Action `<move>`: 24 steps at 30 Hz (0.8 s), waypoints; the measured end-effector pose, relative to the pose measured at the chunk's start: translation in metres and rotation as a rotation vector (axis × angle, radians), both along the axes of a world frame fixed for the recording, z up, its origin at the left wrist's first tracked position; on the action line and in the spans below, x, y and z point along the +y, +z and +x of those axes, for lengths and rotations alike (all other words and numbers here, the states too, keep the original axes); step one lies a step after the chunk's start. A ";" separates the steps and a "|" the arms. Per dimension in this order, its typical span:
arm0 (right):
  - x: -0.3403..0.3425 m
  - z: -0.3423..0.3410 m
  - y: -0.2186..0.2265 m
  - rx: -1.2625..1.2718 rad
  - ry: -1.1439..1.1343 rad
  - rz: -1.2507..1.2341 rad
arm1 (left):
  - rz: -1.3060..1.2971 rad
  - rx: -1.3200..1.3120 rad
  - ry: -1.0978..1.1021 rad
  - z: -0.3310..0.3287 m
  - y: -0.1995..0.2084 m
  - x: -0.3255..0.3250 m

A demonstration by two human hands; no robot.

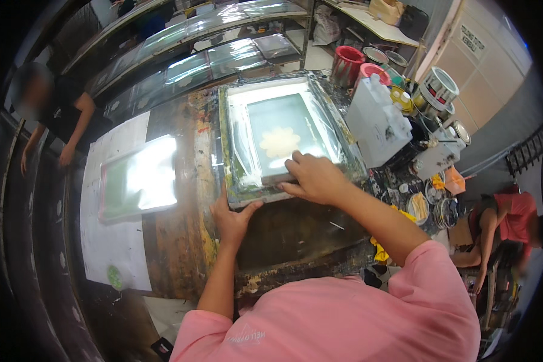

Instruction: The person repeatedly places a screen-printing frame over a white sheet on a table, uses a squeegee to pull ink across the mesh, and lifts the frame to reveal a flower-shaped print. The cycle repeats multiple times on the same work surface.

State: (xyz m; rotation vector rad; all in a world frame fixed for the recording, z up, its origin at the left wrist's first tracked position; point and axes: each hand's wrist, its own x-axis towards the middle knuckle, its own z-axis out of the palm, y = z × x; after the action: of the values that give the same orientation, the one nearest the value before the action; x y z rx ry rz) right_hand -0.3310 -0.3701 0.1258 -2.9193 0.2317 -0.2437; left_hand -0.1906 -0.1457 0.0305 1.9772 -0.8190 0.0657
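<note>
A screen printing frame (228, 175) lies on the worktable in front of me, with a pale flower shape (280, 142) showing in its mesh. My left hand (234, 221) grips the frame's near left corner, thumb on top of the edge. Inside the frame, my right hand (317, 178) is closed around a squeegee (275, 178) near the close end of the mesh. The fingers hide much of the squeegee. To the left, a clear glossy plastic sheet (140, 178) with a green tint lies on white paper (116, 250).
Right of the frame stand a white jerrycan (377, 120), red buckets (347, 65) and several paint cans (438, 87). Racks with glossy sheets (190, 66) fill the back. One person (72, 114) is at the left, another (513, 220) at the right. A green round piece (114, 277) lies near left.
</note>
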 end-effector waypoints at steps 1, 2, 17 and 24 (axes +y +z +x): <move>-0.001 0.001 0.013 -0.064 0.022 -0.060 | -0.168 0.115 -0.033 -0.002 0.011 -0.007; -0.002 0.002 0.025 -0.133 0.022 -0.052 | -0.337 0.231 -0.065 -0.001 0.024 -0.015; -0.068 0.102 0.168 -0.698 -0.060 -0.399 | 0.917 -0.249 0.009 -0.005 0.005 -0.005; -0.084 0.125 0.208 -0.539 -0.153 -0.280 | 0.067 -0.219 0.039 0.047 0.051 -0.050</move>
State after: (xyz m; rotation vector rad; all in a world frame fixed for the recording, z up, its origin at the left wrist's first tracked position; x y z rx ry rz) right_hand -0.2057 -0.4538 0.3335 -2.9583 0.3532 -1.1462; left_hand -0.1436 -0.1961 0.0816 2.0735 -0.9333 0.2852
